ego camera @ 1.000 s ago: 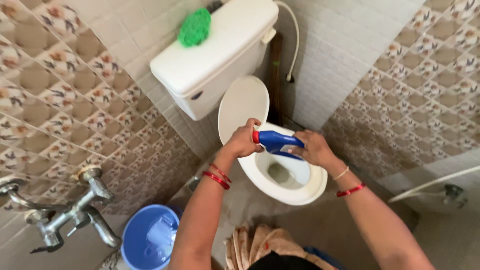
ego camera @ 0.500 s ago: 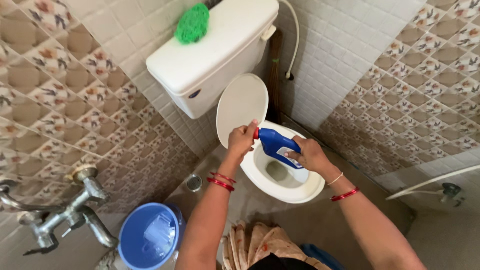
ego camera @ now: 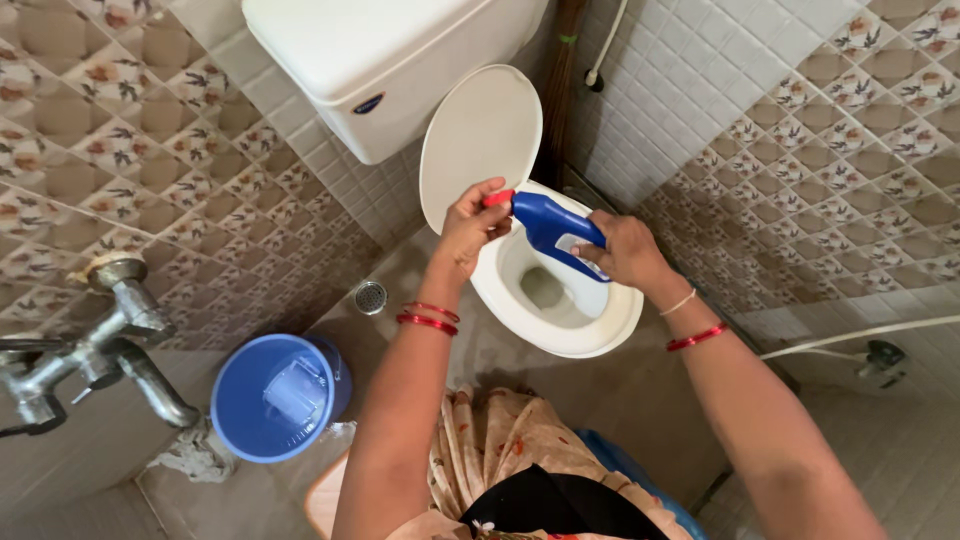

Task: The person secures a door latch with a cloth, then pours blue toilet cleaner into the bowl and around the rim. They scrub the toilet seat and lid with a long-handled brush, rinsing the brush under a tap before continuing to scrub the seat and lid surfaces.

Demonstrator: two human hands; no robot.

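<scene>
Nearest, a blue bucket [ego camera: 275, 398] stands on the floor beside a wall tap [ego camera: 110, 345]. Farther out, both hands meet over the white toilet bowl [ego camera: 560, 335]. The right hand [ego camera: 628, 250] wraps the body of a blue cleaner bottle [ego camera: 552, 226], its grip closed on it. The left hand [ego camera: 470, 228] pinches the red cap [ego camera: 497, 198]. The bottle looks like light, stiff plastic, possibly slick; the waisted body seems the surest hold. Behind stand the raised lid [ego camera: 478, 140] and cistern [ego camera: 385, 60].
</scene>
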